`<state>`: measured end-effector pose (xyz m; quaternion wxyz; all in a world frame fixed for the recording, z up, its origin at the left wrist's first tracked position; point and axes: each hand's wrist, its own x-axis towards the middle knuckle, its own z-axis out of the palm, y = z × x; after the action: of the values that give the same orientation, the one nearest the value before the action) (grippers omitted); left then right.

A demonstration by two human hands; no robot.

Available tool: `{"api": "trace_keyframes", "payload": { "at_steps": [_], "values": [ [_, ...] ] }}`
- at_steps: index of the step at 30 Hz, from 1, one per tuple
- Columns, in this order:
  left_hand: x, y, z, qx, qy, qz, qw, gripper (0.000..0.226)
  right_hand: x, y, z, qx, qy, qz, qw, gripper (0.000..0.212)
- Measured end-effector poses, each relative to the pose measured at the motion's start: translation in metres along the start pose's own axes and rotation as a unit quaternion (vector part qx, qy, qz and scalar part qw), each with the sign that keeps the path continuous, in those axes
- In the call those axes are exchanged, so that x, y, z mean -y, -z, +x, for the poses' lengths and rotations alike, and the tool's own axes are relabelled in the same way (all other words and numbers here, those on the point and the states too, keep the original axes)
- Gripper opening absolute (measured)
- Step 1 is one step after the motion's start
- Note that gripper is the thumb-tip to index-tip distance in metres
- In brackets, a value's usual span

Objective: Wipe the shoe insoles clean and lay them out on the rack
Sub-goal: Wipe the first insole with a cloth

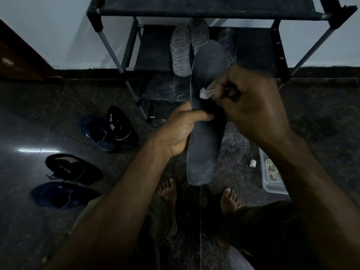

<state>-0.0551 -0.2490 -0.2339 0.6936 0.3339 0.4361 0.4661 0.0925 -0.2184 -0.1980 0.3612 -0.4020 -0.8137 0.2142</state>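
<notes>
Left hand [182,126] gripping long grey foam insole [206,114]; right hand [251,104] pinching small white wipe [205,92] against it, before black metal rack [204,10].

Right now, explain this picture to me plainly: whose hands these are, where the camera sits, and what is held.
There is no machine here. A camera worn on a person's head looks down at their own bare hands. The left hand grips a dark insole at its middle. The right hand pinches a small white wipe against it. Ahead stands a shoe rack with insoles already laid on a shelf. Dark shoes sit on the floor, left; a plastic tub sits right.
</notes>
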Motion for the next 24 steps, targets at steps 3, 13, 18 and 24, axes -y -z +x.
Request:
{"api": "trace_keyframes", "payload": {
  "at_steps": [3, 13, 18, 24],
  "values": [
    [0.000, 0.001, 0.001, 0.021, -0.024, -0.004, 0.999, 0.037, 0.005, -0.007, -0.002, 0.044, 0.015, 0.013, 0.999, 0.014],
    [0.010, -0.006, -0.002, 0.044, -0.009, 0.016, 0.999, 0.053, 0.007, -0.019, -0.001, -0.068, 0.006, -0.012, 0.998, 0.008],
    [0.005, 0.003, 0.001, 0.028, -0.031, 0.012, 0.999, 0.036, 0.009, -0.005, -0.002, 0.059, 0.032, 0.018, 0.998, 0.012],
    [0.010, -0.005, -0.001, 0.034, -0.009, 0.008, 0.999, 0.077, 0.002, -0.009, -0.002, -0.049, -0.025, -0.027, 0.998, 0.011]
  ]
}}
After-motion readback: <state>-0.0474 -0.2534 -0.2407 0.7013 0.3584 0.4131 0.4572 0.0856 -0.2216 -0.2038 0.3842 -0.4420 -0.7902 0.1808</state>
